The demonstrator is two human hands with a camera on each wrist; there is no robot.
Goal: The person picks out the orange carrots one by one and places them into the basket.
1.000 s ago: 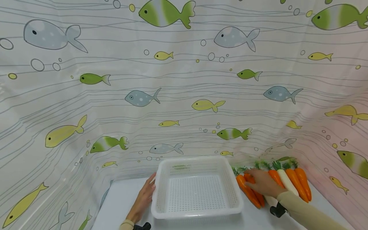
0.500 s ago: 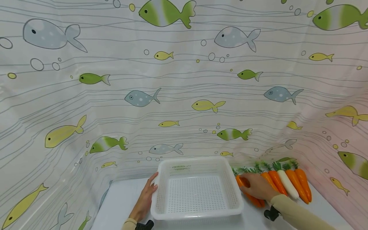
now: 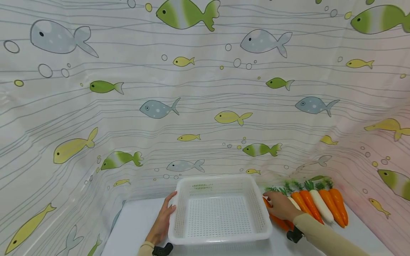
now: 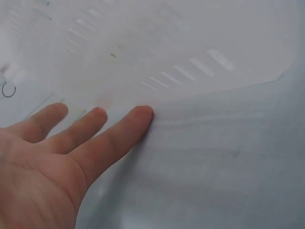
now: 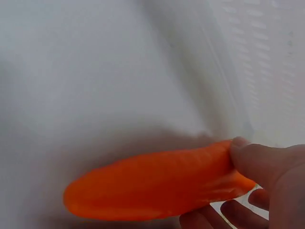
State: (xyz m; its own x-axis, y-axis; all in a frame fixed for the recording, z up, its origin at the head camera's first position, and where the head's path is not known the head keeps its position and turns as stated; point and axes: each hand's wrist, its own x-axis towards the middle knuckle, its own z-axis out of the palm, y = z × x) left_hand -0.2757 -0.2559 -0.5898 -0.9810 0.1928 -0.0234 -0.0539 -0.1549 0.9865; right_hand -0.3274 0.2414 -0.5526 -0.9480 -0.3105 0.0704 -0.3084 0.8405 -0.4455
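Observation:
A white plastic basket with perforated walls stands on the table, its inside showing bare. My left hand rests at the basket's left side with fingers spread and fairly straight; in the left wrist view its fingertips touch or nearly touch the lower wall. On the basket's right, my right hand grips an orange carrot near its top end, thumb above and fingers beneath. Another carrot seems to lie close by, partly hidden by that hand.
Right of that hand, more orange carrots and a white radish lie side by side, green tops toward the back. A second white root is partly covered by the hand. A fish-print curtain encloses the white table.
My right hand has moved left along the row toward the basket, gripping the carrot nearest it, and uncovered other vegetables. The left hand has barely moved; the basket stays put.

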